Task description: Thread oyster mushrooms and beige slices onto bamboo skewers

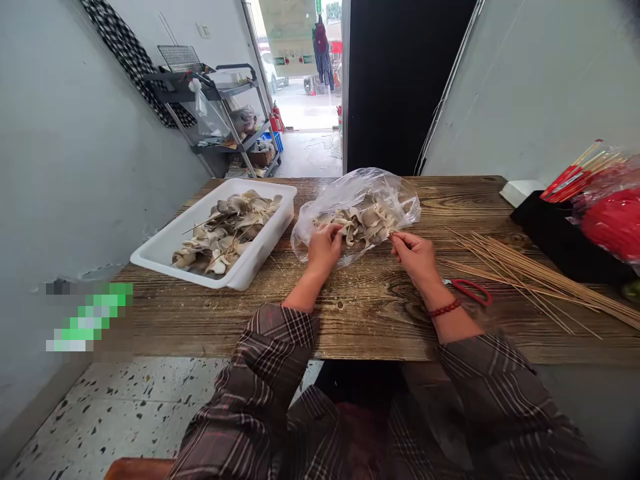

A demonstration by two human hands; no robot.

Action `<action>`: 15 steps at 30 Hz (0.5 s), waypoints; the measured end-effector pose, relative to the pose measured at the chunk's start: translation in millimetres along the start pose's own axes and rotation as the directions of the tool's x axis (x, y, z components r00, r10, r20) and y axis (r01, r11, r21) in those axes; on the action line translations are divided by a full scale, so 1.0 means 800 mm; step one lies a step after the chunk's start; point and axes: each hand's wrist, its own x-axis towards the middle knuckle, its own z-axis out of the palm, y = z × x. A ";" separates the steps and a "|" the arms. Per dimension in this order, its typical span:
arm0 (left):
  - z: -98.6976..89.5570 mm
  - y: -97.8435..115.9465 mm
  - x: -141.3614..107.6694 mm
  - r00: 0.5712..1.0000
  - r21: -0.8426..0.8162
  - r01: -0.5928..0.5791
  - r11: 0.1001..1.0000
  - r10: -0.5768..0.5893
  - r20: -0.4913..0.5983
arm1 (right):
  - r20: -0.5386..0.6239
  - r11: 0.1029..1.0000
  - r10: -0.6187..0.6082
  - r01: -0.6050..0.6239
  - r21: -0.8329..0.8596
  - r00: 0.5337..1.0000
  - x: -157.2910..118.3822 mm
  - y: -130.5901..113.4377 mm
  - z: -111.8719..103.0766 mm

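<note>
Grey-brown oyster mushrooms (pixel 367 223) lie heaped on a clear plastic bag (pixel 357 183) in the middle of the wooden table. At the heap's left edge, my left hand (pixel 324 250) is closed, its fingertips on a mushroom. My right hand (pixel 414 253) pinches a thin thing at the right edge of the mushrooms; it looks like the end of a bamboo skewer, mostly hidden. On the left stands a white plastic tub (pixel 235 283) of mushrooms, with thin skewers among them. Loose bamboo skewers (pixel 540 270) are spread to the right of my right hand.
Red-handled scissors (pixel 473 291) lie beside my right wrist, close to the loose skewers. A black container (pixel 560 243), red packets (pixel 573 183) and a red bundle (pixel 615 223) occupy the table's right end. Beyond the table stand a grey shelf cart (pixel 220 93) and a bright doorway (pixel 310 133).
</note>
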 end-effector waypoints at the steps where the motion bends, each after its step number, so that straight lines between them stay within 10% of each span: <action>1: 0.000 0.001 0.000 0.999 0.097 -0.032 0.995 0.032 -0.003 | 0.003 1.000 0.001 -0.001 0.001 1.000 0.000 -0.001 0.000; 9: 0.004 0.001 0.014 0.984 0.551 -0.179 0.815 0.135 0.119 | 0.023 1.000 -0.023 0.023 -0.009 0.999 -0.004 -0.010 0.003; 15: 0.004 -0.011 0.028 0.995 0.157 -0.094 0.983 0.097 -0.015 | 0.021 1.000 -0.021 0.021 -0.002 1.000 -0.003 -0.010 0.003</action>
